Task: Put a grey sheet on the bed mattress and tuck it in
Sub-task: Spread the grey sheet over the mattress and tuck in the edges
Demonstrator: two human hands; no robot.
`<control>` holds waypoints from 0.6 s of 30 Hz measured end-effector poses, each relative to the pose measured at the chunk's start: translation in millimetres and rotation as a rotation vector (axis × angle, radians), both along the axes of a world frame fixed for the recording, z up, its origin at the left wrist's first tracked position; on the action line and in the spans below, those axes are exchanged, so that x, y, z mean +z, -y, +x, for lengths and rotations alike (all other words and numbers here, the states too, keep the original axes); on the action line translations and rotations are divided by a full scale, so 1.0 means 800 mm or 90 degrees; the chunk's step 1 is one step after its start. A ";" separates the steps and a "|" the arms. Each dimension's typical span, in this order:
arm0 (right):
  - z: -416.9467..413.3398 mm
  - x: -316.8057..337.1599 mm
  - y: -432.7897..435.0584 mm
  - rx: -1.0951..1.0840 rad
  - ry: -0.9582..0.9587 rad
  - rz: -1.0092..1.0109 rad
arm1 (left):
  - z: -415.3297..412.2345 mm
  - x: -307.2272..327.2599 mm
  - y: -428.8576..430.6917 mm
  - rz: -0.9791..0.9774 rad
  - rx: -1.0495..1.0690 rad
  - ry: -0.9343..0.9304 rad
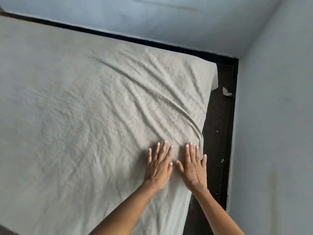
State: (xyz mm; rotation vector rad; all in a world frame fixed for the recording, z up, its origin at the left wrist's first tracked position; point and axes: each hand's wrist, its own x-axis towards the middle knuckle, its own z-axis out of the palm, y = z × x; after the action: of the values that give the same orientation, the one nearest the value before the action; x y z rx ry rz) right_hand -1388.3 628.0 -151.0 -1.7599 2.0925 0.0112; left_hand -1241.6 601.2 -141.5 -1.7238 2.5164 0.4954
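While both forearms reach forward from the lower edge of the view, the left hand (159, 168) and the right hand (194, 168) lie flat, palms down, side by side on the grey sheet (94, 106). Each hand has its fingers straight and slightly spread, gripping nothing, only pressing on the cloth. The two thumbs point toward each other and sit close together without touching. The right hand rests near the sheet's right edge, its little finger reaching just over the fold where the cloth drops off the side of the bed. The left hand lies further in on the sheet. The sheet covers the whole top of the mattress in view, which it hides; it is creased, with long folds fanning from the hands toward the far right corner, where a loose flap (214, 78) hangs over the edge. A dark floor (220, 126) shows between the bed and the pale blue walls (274, 116), and a small crumpled scrap (226, 92) lies on it near the far corner.
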 end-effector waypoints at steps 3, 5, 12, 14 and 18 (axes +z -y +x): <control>-0.015 -0.006 0.034 0.018 -0.036 -0.057 | -0.036 0.010 0.034 0.009 -0.044 -0.001; -0.030 -0.011 0.063 0.018 -0.039 -0.088 | -0.060 0.005 0.058 -0.005 -0.051 -0.021; -0.095 -0.032 0.152 0.038 0.008 -0.108 | -0.124 -0.017 0.144 -0.053 -0.039 -0.034; -0.114 -0.038 0.178 0.050 0.032 -0.111 | -0.141 -0.024 0.170 -0.052 -0.034 -0.024; -0.135 -0.036 0.219 -0.021 0.126 -0.143 | -0.164 -0.036 0.201 -0.061 -0.023 0.001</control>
State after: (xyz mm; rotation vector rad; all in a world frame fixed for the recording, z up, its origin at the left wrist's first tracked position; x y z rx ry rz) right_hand -1496.0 452.5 -179.5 -1.7695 2.0415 -0.4059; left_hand -1372.8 440.6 -170.0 -1.7050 2.6062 0.3775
